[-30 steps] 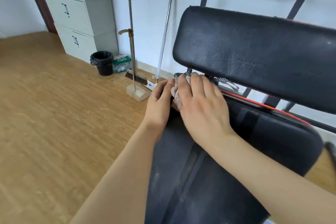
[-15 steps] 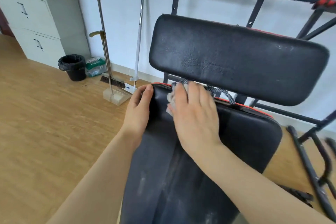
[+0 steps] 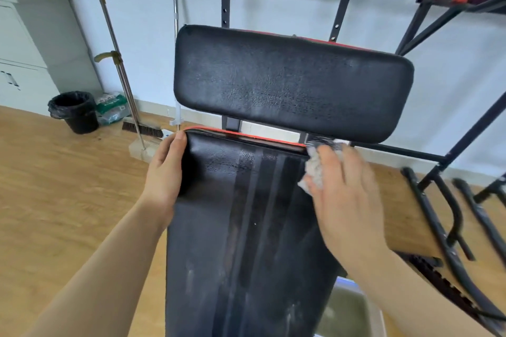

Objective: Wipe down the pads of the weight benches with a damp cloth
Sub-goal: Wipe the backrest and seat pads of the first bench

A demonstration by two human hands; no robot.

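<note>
A long black bench pad [image 3: 246, 227] with red piping runs away from me, streaked wet near its far end and dusty nearer me. A second black pad [image 3: 290, 82] stands across behind it, higher up. My right hand [image 3: 347, 191] presses a crumpled whitish cloth [image 3: 315, 169] flat against the long pad's far right corner. My left hand [image 3: 164, 172] grips the pad's far left edge, thumb on top.
A black bin [image 3: 74, 112], a green bag [image 3: 112, 108], a broom with dustpan [image 3: 139, 131] and a mop handle [image 3: 176, 35] stand by the wall at left. Black metal frame bars [image 3: 449, 216] crowd the right. A basin of murky water [image 3: 347, 309] sits below right.
My right hand has slid the cloth across the pad's far end from the left corner to the right corner, leaving wet streaks. My left hand stays on the left edge.
</note>
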